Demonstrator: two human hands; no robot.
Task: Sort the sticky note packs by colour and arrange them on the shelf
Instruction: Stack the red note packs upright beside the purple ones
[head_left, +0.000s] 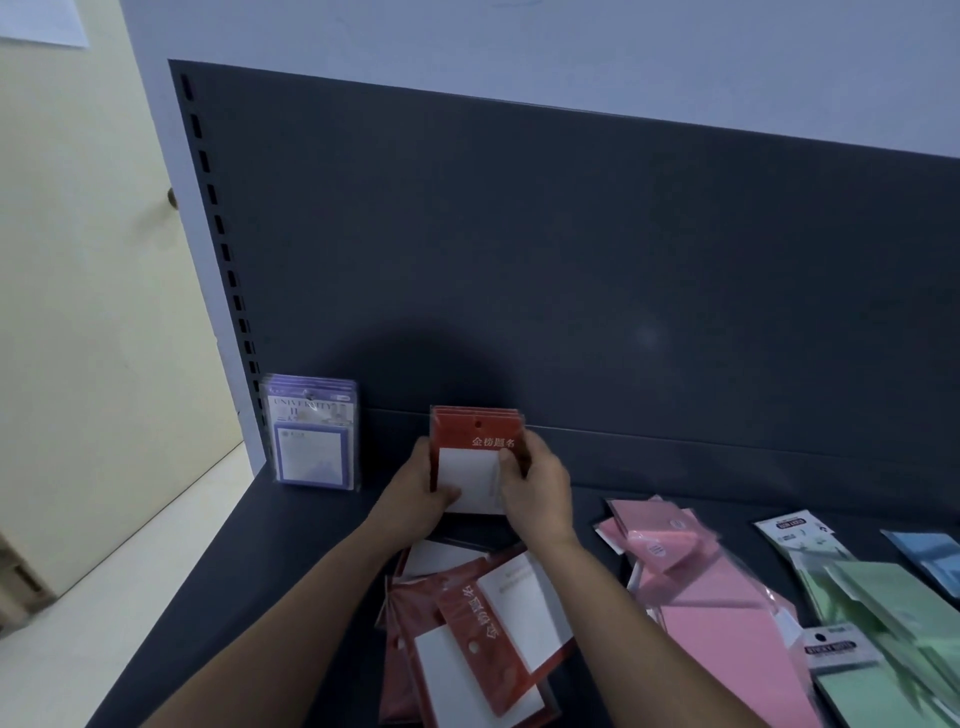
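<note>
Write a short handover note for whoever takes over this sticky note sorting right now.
Hands: left hand and right hand both grip a stack of red packs, held upright in front of the back panel.
Done: purple packs stand upright at the left end of the shelf.
Left: loose red packs lie heaped below the hands; the pink pile, green packs and blue packs lie flat to the right. Each probably needs standing up beside the purple.

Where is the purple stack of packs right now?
In the head view, the purple stack stands upright at the far-left back corner of the shelf, left of the held red packs.
</note>
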